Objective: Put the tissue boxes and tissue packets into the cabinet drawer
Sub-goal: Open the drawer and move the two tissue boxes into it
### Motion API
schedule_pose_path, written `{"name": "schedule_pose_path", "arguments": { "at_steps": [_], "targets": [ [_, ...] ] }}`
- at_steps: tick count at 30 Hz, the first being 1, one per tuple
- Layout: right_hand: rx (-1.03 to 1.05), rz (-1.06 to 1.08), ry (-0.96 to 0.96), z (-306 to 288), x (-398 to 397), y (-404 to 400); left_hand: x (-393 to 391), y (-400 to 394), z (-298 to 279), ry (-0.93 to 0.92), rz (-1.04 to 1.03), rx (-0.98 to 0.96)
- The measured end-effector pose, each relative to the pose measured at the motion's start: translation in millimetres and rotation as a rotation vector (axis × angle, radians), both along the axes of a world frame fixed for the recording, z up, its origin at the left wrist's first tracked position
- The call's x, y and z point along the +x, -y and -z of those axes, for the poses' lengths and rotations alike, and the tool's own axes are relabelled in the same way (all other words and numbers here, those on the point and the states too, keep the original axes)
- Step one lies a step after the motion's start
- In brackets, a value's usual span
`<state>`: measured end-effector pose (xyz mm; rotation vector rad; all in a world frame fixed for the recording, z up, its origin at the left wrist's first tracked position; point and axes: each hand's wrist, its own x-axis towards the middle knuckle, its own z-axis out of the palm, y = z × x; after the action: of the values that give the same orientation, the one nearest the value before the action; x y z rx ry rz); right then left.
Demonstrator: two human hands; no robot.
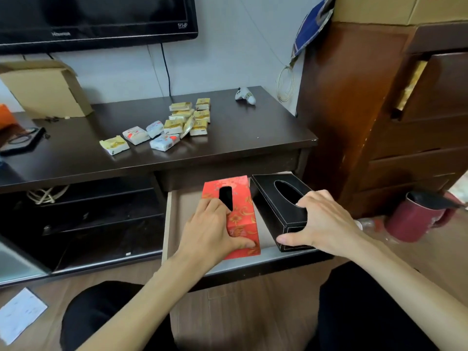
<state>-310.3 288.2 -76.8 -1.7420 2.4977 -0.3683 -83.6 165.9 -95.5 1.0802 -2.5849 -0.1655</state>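
Tissue boxes, one red (239, 214) and one black (279, 206), lie side by side in the open cabinet drawer (168, 219). Left hand (210, 231) grasps the red box; right hand (321, 224) grasps the black box's near end. Sliding both flush against the right wall would likely leave room for the tissue packets (164, 126), clustered on the dark bench (253, 127) below a television (96, 19). Wooden floor (240, 312) lies underfoot.
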Motion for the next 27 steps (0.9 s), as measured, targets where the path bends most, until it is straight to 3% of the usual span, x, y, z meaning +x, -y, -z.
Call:
{"name": "schedule_pose_path", "arguments": {
  "at_steps": [5,11,19,27],
  "targets": [
    [0.054,-0.002,0.05,24,-19,21,-25,24,29,0.096,-0.022,0.133],
    [0.096,-0.002,0.039,51,-53,55,-72,55,56,0.17,-0.021,0.147],
    [0.159,-0.076,-0.091,76,-79,101,-121,94,71,0.221,-0.041,0.178],
    [0.376,-0.141,-0.122,102,-86,114,-121,98,101,0.331,0.097,0.284]
  ]
}}
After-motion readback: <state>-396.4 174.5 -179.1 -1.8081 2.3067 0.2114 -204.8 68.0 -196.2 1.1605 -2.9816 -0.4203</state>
